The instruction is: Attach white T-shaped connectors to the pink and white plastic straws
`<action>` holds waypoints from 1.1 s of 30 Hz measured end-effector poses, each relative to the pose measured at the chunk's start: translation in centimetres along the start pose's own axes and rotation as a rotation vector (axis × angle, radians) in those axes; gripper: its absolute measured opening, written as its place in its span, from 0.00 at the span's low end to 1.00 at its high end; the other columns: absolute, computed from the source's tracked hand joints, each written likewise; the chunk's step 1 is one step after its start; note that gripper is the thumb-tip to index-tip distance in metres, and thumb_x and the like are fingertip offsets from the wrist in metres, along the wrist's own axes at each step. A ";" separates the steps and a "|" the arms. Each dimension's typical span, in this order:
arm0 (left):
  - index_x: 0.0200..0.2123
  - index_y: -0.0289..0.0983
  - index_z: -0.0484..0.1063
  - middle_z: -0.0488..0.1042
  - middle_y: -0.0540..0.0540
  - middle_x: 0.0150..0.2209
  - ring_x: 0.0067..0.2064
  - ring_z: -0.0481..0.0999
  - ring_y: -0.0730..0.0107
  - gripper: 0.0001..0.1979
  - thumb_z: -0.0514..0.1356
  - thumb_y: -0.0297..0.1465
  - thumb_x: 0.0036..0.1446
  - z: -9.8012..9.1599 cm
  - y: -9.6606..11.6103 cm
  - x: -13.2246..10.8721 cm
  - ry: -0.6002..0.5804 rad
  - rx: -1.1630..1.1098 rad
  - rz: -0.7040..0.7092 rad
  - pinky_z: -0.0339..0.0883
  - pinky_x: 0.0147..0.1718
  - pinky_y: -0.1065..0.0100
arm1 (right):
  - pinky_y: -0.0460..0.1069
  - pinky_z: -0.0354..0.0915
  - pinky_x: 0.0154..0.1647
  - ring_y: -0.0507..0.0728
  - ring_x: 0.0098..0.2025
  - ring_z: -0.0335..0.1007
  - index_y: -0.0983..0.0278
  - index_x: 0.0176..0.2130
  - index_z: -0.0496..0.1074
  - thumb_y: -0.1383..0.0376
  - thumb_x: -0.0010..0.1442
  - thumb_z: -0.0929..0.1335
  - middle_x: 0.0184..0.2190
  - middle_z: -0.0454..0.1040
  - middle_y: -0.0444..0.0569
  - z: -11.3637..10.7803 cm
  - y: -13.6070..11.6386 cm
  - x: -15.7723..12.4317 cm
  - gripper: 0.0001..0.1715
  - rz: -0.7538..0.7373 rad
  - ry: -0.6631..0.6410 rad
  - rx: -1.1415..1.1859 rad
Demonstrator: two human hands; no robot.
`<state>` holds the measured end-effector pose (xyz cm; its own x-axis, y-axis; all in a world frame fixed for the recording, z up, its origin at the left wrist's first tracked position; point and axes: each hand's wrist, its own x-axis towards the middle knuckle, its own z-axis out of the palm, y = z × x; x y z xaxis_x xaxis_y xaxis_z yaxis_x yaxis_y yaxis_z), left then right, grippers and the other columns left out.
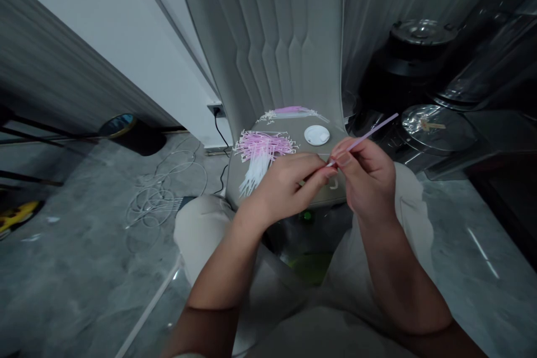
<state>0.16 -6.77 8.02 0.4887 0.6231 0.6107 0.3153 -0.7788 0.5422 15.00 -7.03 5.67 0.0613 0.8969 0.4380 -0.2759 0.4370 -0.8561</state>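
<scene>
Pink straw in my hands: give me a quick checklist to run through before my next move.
1. Grip on the pink plastic straw: ok, the right fingers pinch it.
2. Left hand's hold: cannot tell, the left fingertips reach the straw's lower end, but contact is hidden.
3. Straw's lower end: cannot tell, fingers cover it.
4. Pile of pink and white straws: ok, it lies on the chair seat beside the left hand.
5. White cup lid: ok, it lies flat on the seat, apart from both hands.
</scene>
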 end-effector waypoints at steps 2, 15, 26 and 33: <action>0.28 0.35 0.70 0.70 0.50 0.23 0.26 0.69 0.76 0.11 0.56 0.30 0.65 0.0 0.0 0.1 0.000 -0.001 0.005 0.60 0.27 0.73 | 0.46 0.64 0.27 0.49 0.27 0.66 0.57 0.31 0.73 0.62 0.60 0.71 0.25 0.71 0.40 0.1 0.1 0.0 0.05 -0.018 0.002 0.012; 0.28 0.35 0.69 0.71 0.50 0.24 0.27 0.70 0.76 0.13 0.54 0.32 0.66 0.0 0.0 -0.1 -0.003 0.016 -0.021 0.62 0.28 0.73 | 0.45 0.65 0.27 0.48 0.25 0.66 0.59 0.31 0.73 0.63 0.60 0.71 0.25 0.71 0.39 0.6 0.2 -0.2 0.05 -0.024 0.034 0.049; 0.27 0.35 0.68 0.68 0.52 0.22 0.25 0.68 0.78 0.14 0.54 0.30 0.66 0.0 0.0 0.1 0.010 0.006 0.006 0.60 0.26 0.73 | 0.43 0.66 0.27 0.47 0.27 0.67 0.59 0.31 0.74 0.66 0.60 0.71 0.27 0.73 0.39 0.9 0.4 -0.5 0.04 0.000 0.047 0.155; 0.27 0.35 0.69 0.70 0.50 0.23 0.26 0.69 0.77 0.14 0.54 0.31 0.66 0.0 -0.1 0.0 0.002 0.005 -0.009 0.61 0.27 0.73 | 0.44 0.65 0.28 0.48 0.28 0.67 0.60 0.31 0.72 0.63 0.59 0.71 0.28 0.72 0.41 1.1 0.3 -0.7 0.06 0.057 0.105 0.121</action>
<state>0.15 -6.73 7.98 0.4843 0.6302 0.6069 0.3239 -0.7735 0.5447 13.78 -7.64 5.44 0.1404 0.9249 0.3532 -0.3950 0.3795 -0.8367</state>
